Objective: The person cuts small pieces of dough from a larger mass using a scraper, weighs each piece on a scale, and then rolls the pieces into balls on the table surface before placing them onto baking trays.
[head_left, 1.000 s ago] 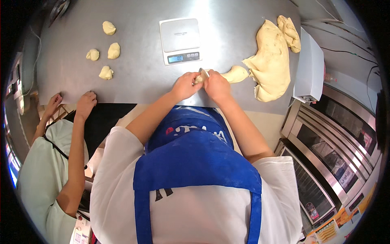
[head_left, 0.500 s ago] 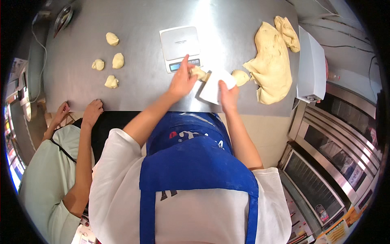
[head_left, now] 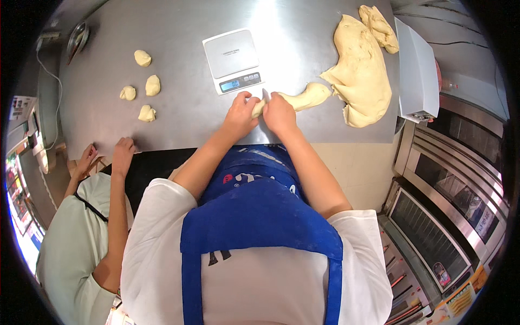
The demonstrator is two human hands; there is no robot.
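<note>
Grey metal counter (head_left: 179,32) with dough strip (head_left: 311,97) running from in front of scale (head_left: 232,54) to just beside large dough mass (head_left: 364,70). Left hand (head_left: 241,112) curled round strip's left end; right hand (head_left: 279,112) closed on thin scraper (head_left: 265,95) set across it. Strip likely soft, stretchy, tacky and light, best taken loosely by its sides; large mass probably heavier, prone to sag, best supported from beneath.

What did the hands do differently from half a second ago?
The right hand moved left and turned the scraper edge-on at the dough strip. The left hand curled in its finger, which had stretched toward the scale. The scale, four small dough pieces and big dough lump stayed put.
</note>
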